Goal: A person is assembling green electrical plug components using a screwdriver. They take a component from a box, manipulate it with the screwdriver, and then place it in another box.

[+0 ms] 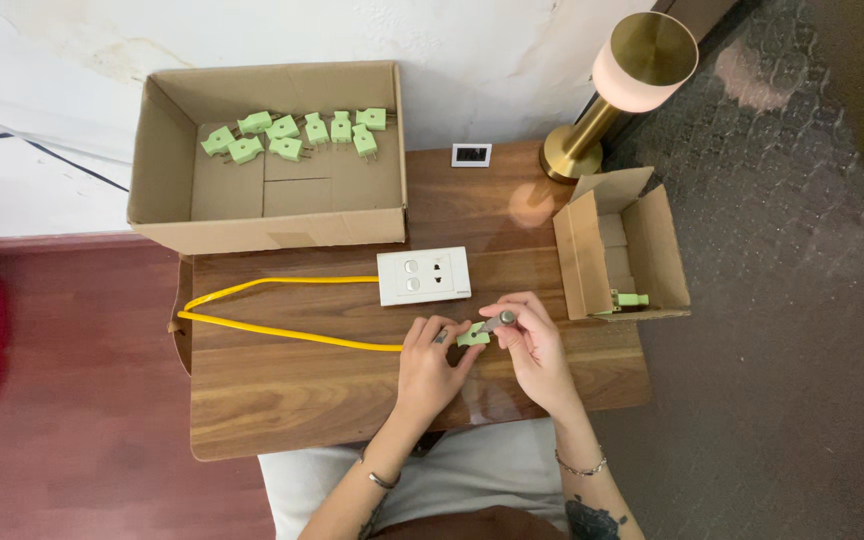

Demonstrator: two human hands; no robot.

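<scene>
Pinching a small pale-green plug [472, 336] between thumb and fingers, the left hand [430, 368] keeps it just above the wooden table [282, 390], a little toward six o'clock from the white socket plate [423, 276]. The right hand [532, 345] closes narrowly on a short metal-tipped tool [498, 322], its tip touching the plug's top. A yellow cable [272, 328] runs off toward nine o'clock and loops back to the plate.

Head view only, so here is my read: the plug looks light, stiff moulded plastic, smooth enough to slip, so the flat sides of the body seem the safest hold, clear of the prongs. It looks blocky, mint green, matte.

At eleven o'clock an open cardboard box [162, 150] holds a cluster of matching green plugs [292, 135]. At three o'clock a smaller box [652, 240] shows one more. A brass lamp [612, 90] stands at one o'clock.
</scene>
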